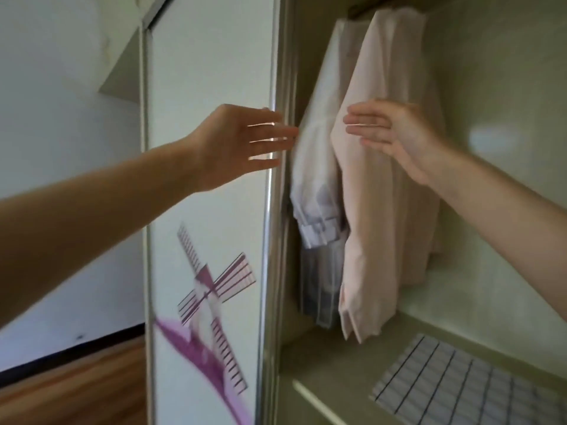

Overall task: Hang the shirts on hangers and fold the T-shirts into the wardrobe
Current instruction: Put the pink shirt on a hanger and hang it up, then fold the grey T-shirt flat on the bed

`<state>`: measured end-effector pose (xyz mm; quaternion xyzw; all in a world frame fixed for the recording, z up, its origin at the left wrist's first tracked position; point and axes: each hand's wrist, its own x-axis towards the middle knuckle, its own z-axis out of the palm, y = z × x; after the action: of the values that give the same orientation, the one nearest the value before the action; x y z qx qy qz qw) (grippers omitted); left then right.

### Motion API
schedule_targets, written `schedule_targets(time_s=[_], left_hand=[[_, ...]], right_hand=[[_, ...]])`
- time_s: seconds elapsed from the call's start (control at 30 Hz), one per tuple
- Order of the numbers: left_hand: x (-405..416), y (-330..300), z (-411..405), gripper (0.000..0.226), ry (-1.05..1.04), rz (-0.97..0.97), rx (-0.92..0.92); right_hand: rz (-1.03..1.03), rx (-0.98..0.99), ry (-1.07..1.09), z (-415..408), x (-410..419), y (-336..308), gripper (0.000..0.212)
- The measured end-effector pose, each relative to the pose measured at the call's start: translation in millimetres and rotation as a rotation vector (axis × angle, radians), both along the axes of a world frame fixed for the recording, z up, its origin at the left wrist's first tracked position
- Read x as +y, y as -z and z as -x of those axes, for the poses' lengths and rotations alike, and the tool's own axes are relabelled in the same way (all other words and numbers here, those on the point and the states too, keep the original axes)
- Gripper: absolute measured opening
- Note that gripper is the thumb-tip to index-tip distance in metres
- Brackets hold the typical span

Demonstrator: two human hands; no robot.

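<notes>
The left hand (pixel 242 142) has flat, spread fingers at the edge of the sliding door (pixel 211 185), and it holds nothing. The right hand (pixel 395 134) is flat too, with straight fingers against the pink shirt (pixel 383 210), which hangs at the top of the wardrobe near the door side. A white shirt (pixel 316 167) hangs just beside it, closest to the door edge. A folded checked T-shirt (pixel 454 381) lies on the shelf (pixel 322 372) below, toward the right.

If the door slides shut now, it could pinch the white shirt, since that sleeve hangs right at the door edge. It could also catch the left fingers in the gap. A hard push from the right hand might swing the pink shirt off its hanger, though the hanger is hidden.

There is open room to the right of the shirts, by the back wall. The left side is tight.
</notes>
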<state>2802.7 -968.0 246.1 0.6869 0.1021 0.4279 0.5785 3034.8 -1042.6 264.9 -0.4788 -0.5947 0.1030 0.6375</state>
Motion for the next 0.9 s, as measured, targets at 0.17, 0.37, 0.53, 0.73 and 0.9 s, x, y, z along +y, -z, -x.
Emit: schedule_targets(time_s=[0.17,0.37,0.53,0.73,0.9], left_hand=[[-18,52,81,0.044,-0.144,0.141,0.096],[-30,119,159,0.048,-0.256,0.332,0.189],[-28,165,223,0.048,-0.36,0.429,0.239],[-4,206,319,0.044,-0.525,0.578,0.248],[30,234,398,0.045,-0.628,0.695,0.259]], right_hand=[[0.245,0.091,-0.278,43,-3,54,0.042],[0.494,0.115,-0.531,103,12,129,0.049],[0.618,0.173,-0.637,165,57,188,0.049],[0.727,0.218,-0.764,260,116,236,0.049],[0.804,0.274,-0.816,333,163,268,0.048]])
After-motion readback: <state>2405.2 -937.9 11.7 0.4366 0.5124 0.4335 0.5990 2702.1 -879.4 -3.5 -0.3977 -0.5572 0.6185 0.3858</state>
